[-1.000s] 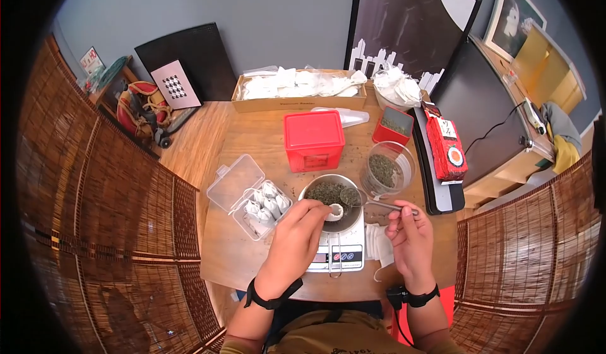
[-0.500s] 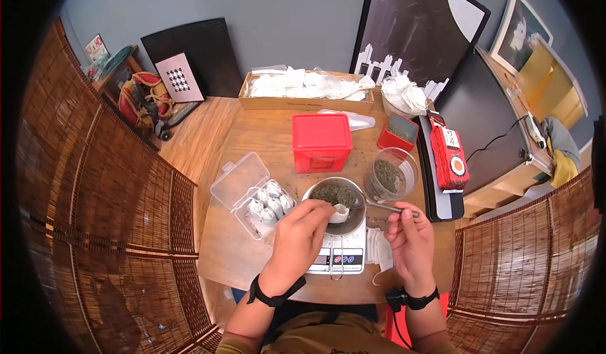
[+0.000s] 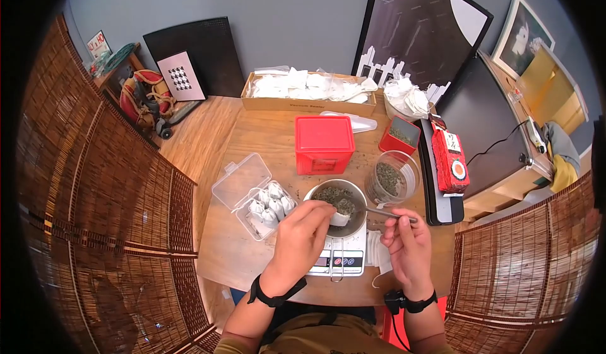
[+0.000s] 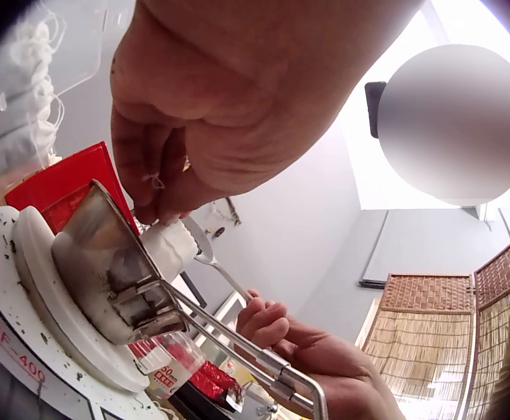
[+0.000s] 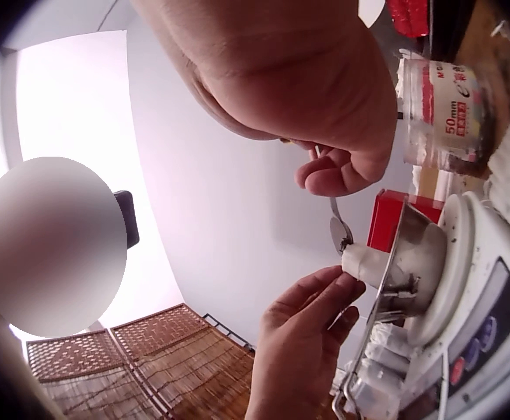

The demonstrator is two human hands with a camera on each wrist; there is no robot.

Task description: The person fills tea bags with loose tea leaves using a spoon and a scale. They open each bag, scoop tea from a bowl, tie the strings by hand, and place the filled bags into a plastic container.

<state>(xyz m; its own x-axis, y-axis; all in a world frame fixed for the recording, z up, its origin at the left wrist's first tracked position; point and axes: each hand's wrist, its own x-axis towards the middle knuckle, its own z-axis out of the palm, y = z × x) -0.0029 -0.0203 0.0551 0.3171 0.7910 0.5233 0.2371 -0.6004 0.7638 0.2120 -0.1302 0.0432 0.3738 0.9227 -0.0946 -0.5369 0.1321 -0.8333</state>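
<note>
My left hand (image 3: 295, 237) pinches the rim of a small white pouch (image 5: 365, 263) over a metal pan (image 4: 106, 267), holding its mouth upward. In my right hand (image 3: 409, 246) a metal spoon (image 3: 384, 212) is gripped by its handle. The spoon's bowl is right at the pouch's mouth, where dried leaves show. More dried leaves (image 3: 329, 194) lie in the pan, which sits on a white kitchen scale (image 3: 348, 263). Its wire handle points toward the body.
Left of the pan stands an open clear box (image 3: 235, 178) with several filled pouches (image 3: 269, 206). Behind is a red lidded tin (image 3: 324, 134). A clear tub (image 3: 411, 176) of leaves and a red packet (image 3: 451, 164) are at right. White pouches (image 3: 379, 254) lie beside the scale.
The spoon's bowl has moved from above the pan to the pouch's mouth and tipped. Dried leaves now show in the pouch. The left hand still pinches the pouch; the head view has shifted slightly.
</note>
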